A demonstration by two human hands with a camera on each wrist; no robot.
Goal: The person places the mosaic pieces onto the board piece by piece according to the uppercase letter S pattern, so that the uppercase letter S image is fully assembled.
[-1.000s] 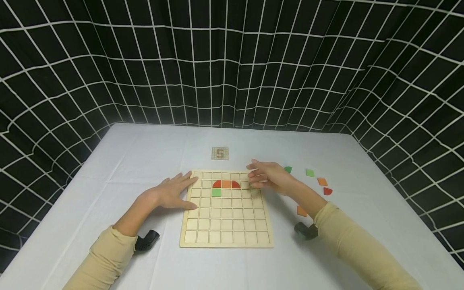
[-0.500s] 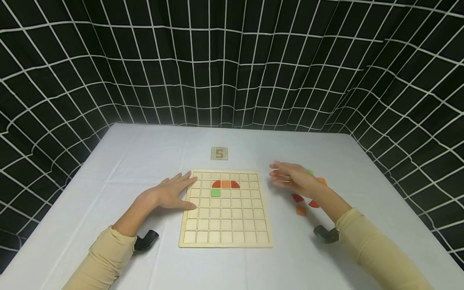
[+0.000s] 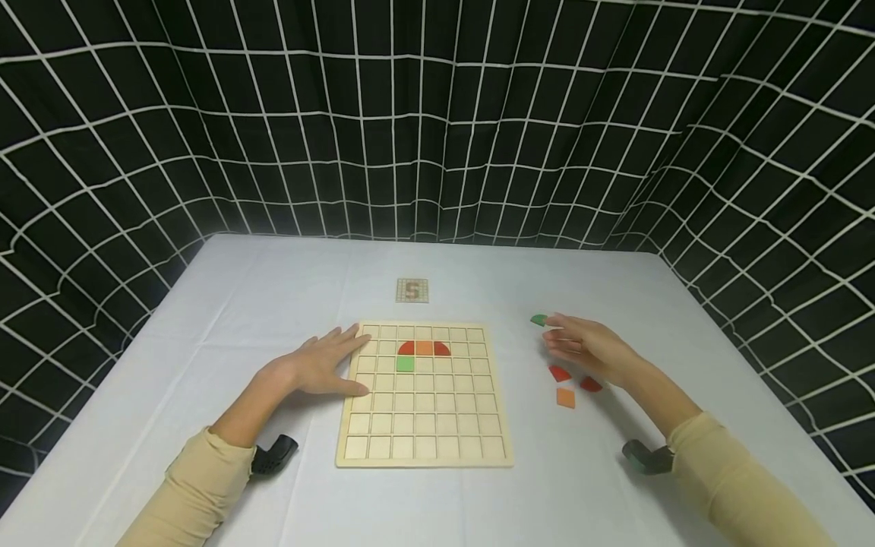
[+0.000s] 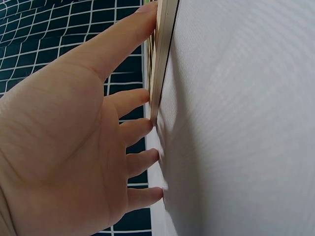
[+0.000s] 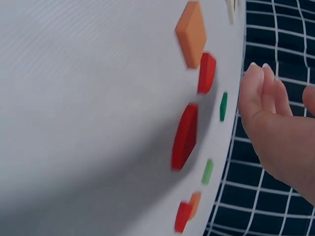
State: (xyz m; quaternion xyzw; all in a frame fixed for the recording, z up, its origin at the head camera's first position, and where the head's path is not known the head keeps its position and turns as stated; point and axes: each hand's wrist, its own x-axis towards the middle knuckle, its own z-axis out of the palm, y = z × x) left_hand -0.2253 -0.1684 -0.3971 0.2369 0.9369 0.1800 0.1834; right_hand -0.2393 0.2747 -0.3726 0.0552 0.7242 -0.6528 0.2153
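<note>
My left hand [image 3: 317,366] rests on the left edge of a pale wooden grid board [image 3: 424,425], thumb and fingers spread straight. Set in the board's cells are a red rounded piece [image 3: 406,348], an orange square [image 3: 424,348], another red rounded piece [image 3: 441,349] and a light green square [image 3: 405,364]. My right hand [image 3: 595,349] hovers over loose pieces right of the board, fingers loosely bent, holding nothing. By its fingertips lies a dark green rounded piece [image 3: 538,320]. Nearer are two red rounded pieces [image 3: 560,373] and an orange square [image 3: 565,397].
Beyond the board lies a small card [image 3: 412,290] with an S-like pattern. In the right wrist view, a light green piece [image 5: 207,171], an orange piece [image 5: 195,205] and a red one [image 5: 182,217] lie farther along; my right hand hides them in the head view.
My right hand has moved rightward from the board's upper right edge to over the loose pieces, uncovering the dark green one. My left hand has stayed on the board; the set pieces are unchanged.
</note>
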